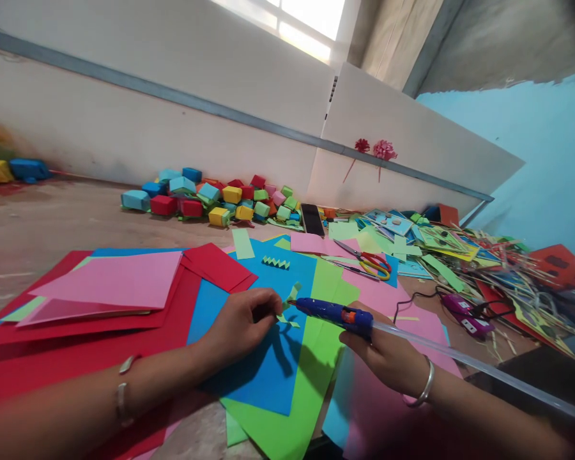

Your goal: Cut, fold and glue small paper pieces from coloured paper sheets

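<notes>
Near the right edge of a blue sheet [268, 390], the left hand [237, 326] pinches a small green paper strip [296, 289], thumb and fingertip together. The right hand [393, 364] wraps round a blue glue gun [333, 313], nozzle at the strip; whether they touch, I cannot tell. Paper boxes [208, 193] heap along the desk's [71, 217] far edge, below a white wall [249, 83].

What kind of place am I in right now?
Probably a papercraft work area, perhaps a small workshop, though I can't be sure. The signs are the glue gun in your right hand, the colored paper sheets, and the heap of small boxy pieces.
</notes>
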The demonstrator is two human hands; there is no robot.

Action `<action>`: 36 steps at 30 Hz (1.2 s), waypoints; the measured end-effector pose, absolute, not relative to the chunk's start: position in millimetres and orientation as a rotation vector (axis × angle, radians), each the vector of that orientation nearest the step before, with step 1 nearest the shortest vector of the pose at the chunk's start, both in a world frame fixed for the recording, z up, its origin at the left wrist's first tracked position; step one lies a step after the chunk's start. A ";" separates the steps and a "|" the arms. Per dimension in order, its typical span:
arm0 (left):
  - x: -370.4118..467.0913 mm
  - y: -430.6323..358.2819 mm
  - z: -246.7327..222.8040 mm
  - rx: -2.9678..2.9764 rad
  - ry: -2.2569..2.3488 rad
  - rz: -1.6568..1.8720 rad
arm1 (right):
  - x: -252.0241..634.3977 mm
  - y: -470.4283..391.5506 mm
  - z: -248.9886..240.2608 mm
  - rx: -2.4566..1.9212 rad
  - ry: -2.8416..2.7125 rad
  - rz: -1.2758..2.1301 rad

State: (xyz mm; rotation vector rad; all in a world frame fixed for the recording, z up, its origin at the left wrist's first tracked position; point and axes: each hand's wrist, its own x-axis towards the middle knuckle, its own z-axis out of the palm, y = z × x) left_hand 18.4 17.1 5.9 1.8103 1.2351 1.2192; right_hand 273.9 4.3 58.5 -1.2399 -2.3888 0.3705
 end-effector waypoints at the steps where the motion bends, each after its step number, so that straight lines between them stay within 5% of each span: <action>1: 18.5 17.0 6.4 1.810 1.240 1.217 | 274.0 4.6 58.2 -1.238 -2.387 0.367; 36: 16.9 16.4 3.5 1.913 1.212 1.227 | 285.6 2.1 51.4 -1.247 -2.395 0.455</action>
